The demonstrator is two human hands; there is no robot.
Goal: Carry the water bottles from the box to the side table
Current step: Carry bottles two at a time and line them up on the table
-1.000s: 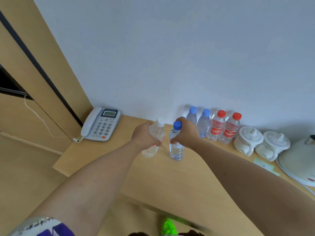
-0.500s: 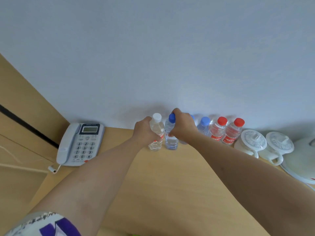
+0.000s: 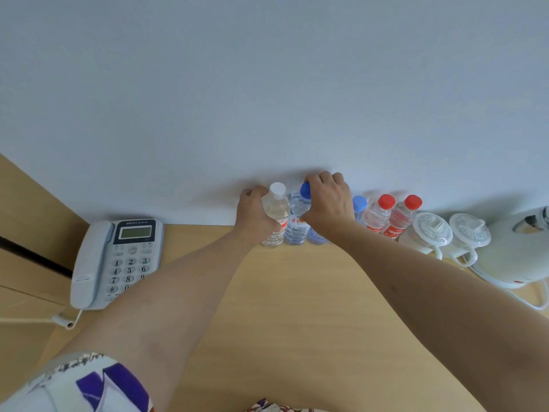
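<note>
On the wooden side table (image 3: 297, 307), at its back edge by the wall, my left hand (image 3: 254, 215) grips a white-capped water bottle (image 3: 276, 215) that stands upright. My right hand (image 3: 329, 200) holds a blue-capped water bottle (image 3: 297, 224) right beside it, fingers over its top. To their right a row stands against the wall: a light-blue-capped bottle (image 3: 359, 205) and two red-capped bottles (image 3: 378, 215) (image 3: 401, 218). Another bottle's base shows under my right wrist. No box is in view.
A grey desk phone (image 3: 116, 260) lies at the table's left, its cord trailing off the edge. Two white lidded cups (image 3: 430, 236) (image 3: 468, 236) and a white kettle (image 3: 517, 254) crowd the right. A white wall rises directly behind the bottles.
Both hands have carried their bottles away from me to the wall, and the bottles now stand beside the row. The view has tilted and come closer to the table.
</note>
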